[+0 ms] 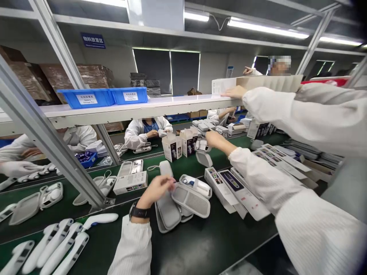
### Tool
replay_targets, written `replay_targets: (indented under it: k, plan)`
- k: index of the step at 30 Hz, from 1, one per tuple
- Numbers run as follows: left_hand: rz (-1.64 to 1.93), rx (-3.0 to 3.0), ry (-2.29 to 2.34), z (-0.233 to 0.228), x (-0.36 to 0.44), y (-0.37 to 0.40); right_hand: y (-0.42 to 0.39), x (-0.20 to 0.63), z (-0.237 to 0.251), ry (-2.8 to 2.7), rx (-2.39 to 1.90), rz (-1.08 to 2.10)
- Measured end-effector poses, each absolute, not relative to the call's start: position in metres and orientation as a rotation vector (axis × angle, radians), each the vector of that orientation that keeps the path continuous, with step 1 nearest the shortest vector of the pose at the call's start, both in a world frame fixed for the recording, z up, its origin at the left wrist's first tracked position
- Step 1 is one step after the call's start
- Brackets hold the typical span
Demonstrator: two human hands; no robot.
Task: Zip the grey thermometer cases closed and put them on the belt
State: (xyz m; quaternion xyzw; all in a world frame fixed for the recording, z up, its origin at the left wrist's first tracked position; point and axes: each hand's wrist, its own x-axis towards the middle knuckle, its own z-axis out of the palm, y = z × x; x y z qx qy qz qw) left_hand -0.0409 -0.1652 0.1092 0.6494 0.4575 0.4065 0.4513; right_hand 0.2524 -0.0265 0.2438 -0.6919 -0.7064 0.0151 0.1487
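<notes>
My left hand [157, 191], with a black watch at the wrist, has its fingers pinched at the edge of an open grey zip case [191, 200]. In that case's other half lies a white device [197, 187]. More grey cases [169, 212] are stacked beneath and beside it. Farther out, my right hand [216, 141] grips a second open grey case [204, 158], whose lid hangs down; its fingertips are partly hidden. Two upright printed boxes [189, 142] stand just left of that hand. Flat-lying printed boxes [231, 183] with open flaps are below my right forearm.
White handheld thermometers [63, 244] lie at the lower left beside a slanted metal post [54, 133]. Blue bins [88, 98] sit on the shelf above. At right, a co-worker's hand [235, 92] touches a carton on the shelf. Other co-workers sit across the green belt [137, 156].
</notes>
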Motion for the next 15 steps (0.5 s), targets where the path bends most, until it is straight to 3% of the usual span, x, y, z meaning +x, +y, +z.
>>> replay_targets:
  k: [4,9,15]
  plan:
    - [0.649,1.499,0.736,0.115,-0.016,-0.225,-0.086,0.257,0.266,-2.108,-1.761,0.133]
    - [1.354,1.207,0.716,0.085,0.01,-0.247,-0.17,0.24,0.22,-1.856,-1.227,0.694]
    - [1.675,0.672,0.577,0.063,0.014,-0.271,-0.239,0.191,0.12,-1.741,-0.935,0.565]
